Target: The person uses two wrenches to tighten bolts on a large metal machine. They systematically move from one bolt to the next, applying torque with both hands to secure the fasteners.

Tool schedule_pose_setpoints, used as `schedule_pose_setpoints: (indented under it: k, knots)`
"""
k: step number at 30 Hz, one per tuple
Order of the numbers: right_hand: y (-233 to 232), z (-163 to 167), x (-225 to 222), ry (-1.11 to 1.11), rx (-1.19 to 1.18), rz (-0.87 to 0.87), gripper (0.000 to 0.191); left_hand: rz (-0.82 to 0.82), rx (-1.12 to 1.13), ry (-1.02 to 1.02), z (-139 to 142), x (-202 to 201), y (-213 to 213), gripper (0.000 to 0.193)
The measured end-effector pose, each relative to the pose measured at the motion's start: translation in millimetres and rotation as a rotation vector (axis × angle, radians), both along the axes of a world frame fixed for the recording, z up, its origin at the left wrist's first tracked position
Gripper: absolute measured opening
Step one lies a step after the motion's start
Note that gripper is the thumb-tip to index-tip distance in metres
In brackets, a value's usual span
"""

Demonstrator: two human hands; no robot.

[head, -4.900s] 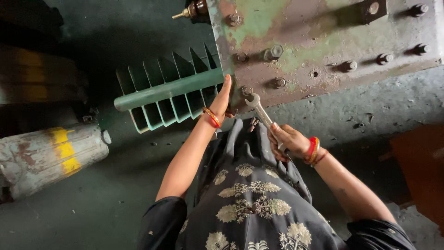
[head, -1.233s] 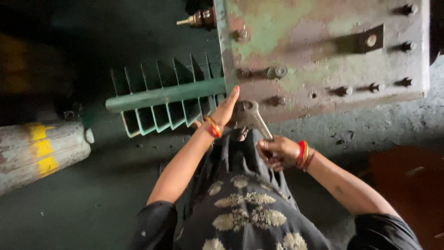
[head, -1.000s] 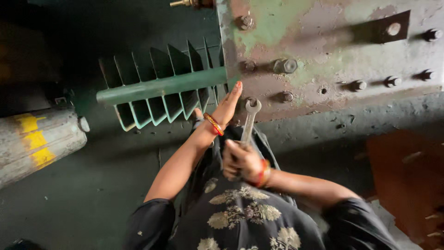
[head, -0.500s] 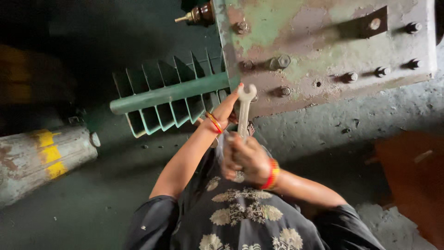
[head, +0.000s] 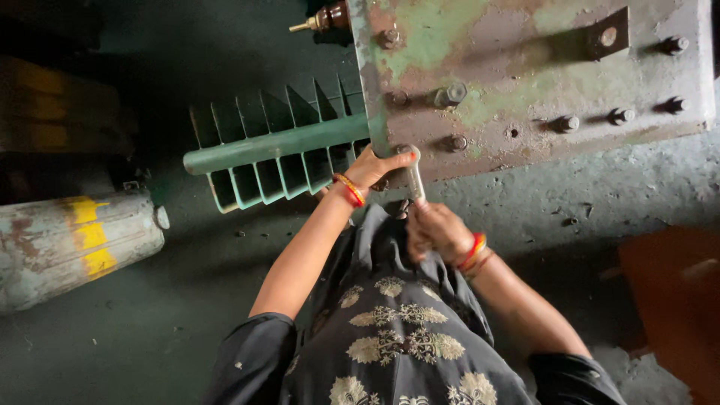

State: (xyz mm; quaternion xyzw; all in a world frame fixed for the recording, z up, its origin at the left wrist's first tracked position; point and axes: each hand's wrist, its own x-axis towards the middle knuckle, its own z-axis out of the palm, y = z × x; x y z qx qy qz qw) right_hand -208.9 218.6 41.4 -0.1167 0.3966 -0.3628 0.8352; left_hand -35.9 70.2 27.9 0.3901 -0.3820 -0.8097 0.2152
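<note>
A bare steel spanner [head: 414,178] stands nearly upright, its head seated on a bolt at the rusty green metal cover's [head: 525,82] lower-left corner
</note>
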Motion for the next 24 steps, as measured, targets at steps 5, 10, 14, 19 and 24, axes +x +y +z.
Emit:
schedule_pose_setpoints:
  k: [5,10,14,19,24]
  knots:
    - [20.2,-5.3,13.5,-0.020,0.101,-0.155,0.044,-0.039,0.026,-0.357,3.4,-5.3,4.2,0.054]
    - [18.3,-15.3,2.2,-0.099,0.156,0.047,0.062,0.087,0.005,0.020,-22.6,-14.8,3.9,0.058]
    - [20.8,-19.7,23.6,-0.131,0.237,-0.091,0.064,0.100,0.027,0.114,-54.7,-23.7,13.5,0.057]
    - [22.6,-26.6,94.2,-0.106,0.141,-0.309,0.063,0.006,0.245,0.073,-69.5,-4.0,20.7,0.060]
    - [8.0,-23.7,129.3,-0.150,0.144,-0.431,0.061,-0.094,0.652,0.444,-69.6,13.0,21.0,0.072]
